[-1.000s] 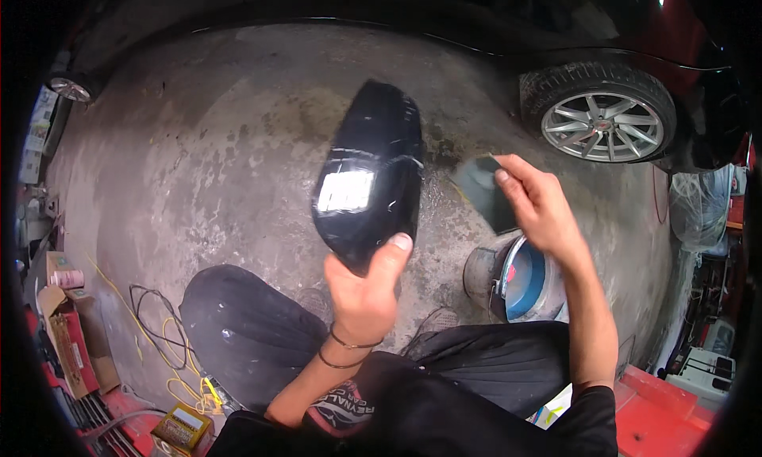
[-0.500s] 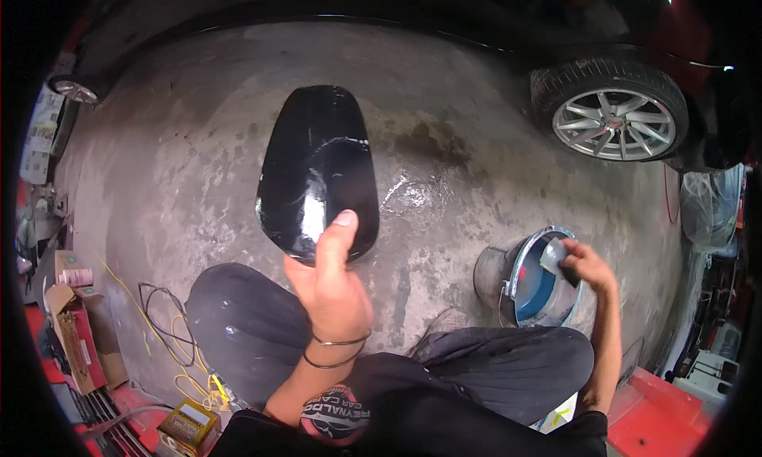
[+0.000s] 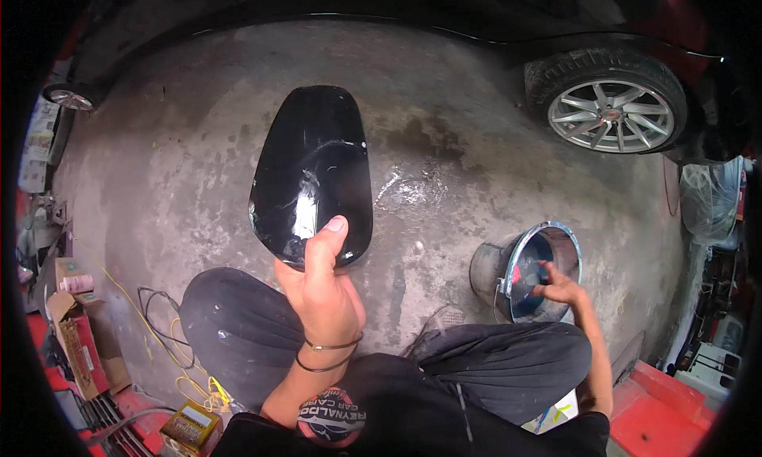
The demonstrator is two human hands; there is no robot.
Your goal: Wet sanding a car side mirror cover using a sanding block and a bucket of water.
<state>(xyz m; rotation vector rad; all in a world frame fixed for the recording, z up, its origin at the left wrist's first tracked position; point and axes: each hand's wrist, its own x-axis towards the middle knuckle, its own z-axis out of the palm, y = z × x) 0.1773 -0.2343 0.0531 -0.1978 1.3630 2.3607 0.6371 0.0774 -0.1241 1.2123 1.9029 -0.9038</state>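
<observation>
A glossy black car mirror cover [image 3: 313, 171] with pale scuffs and a scratch line is held up in front of me. My left hand [image 3: 327, 286] grips its lower end, the thumb lying on the shiny face and the fingers hidden behind. To the right, my right hand [image 3: 558, 286] reaches over the rim of a grey bucket [image 3: 488, 270] holding dark bluish water. Its fingers are apart, and I see nothing between them. Inside the bucket are a small red thing [image 3: 517, 273] and something greyish, too unclear to name.
A black car with a silver-spoked wheel [image 3: 609, 117] stands across the far side. Wet patches mark the concrete floor [image 3: 429, 191]. Yellow and black cords, an opened cardboard box [image 3: 75, 338] and a yellow tin [image 3: 190, 427] lie at left; a red surface [image 3: 655, 417] is at lower right.
My right hand has moved left and down into the bucket's mouth, and the pale, translucent piece it held is no longer in its fingers. The mirror cover has shifted slightly left.
</observation>
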